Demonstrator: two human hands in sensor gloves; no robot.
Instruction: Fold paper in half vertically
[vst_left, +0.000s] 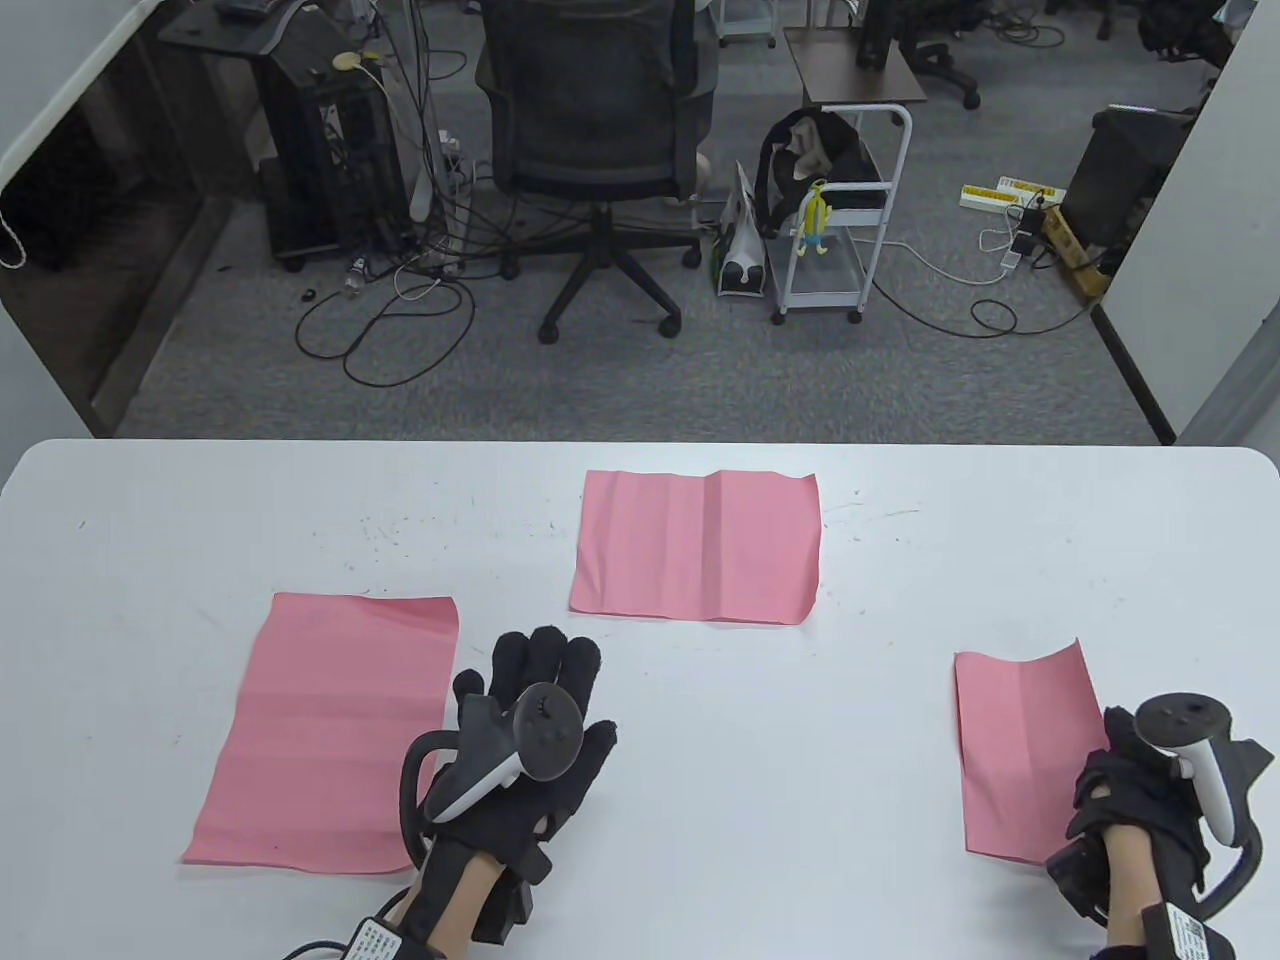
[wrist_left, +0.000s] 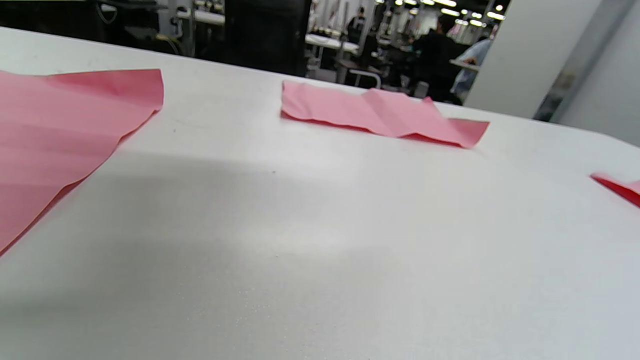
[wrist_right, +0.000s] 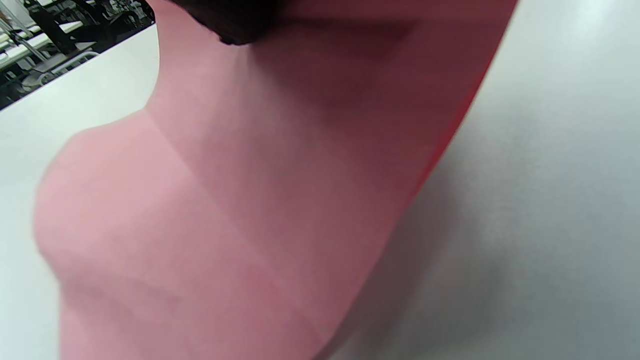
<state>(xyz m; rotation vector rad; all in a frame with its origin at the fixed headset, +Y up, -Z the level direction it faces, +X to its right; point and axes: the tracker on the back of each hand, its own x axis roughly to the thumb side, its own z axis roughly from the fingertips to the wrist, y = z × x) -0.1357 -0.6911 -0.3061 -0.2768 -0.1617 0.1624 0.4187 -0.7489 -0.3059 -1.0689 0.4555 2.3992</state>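
Note:
Three pink sheets lie on the white table (vst_left: 800, 720). The right pink sheet (vst_left: 1020, 750) is narrow and creased, and its right edge is lifted. My right hand (vst_left: 1115, 775) pinches that edge with curled fingers. In the right wrist view this sheet (wrist_right: 260, 200) bows upward and a gloved fingertip (wrist_right: 230, 20) touches it at the top. My left hand (vst_left: 540, 690) rests flat on the bare table with straight fingers, just right of the large left sheet (vst_left: 330, 730), holding nothing. The left wrist view shows no fingers.
A creased middle sheet (vst_left: 700, 545) lies toward the table's far edge, also seen low in the left wrist view as middle sheet (wrist_left: 375, 112) beside the left sheet (wrist_left: 60, 135). Beyond the table stand an office chair (vst_left: 600, 130) and a white cart (vst_left: 840, 210).

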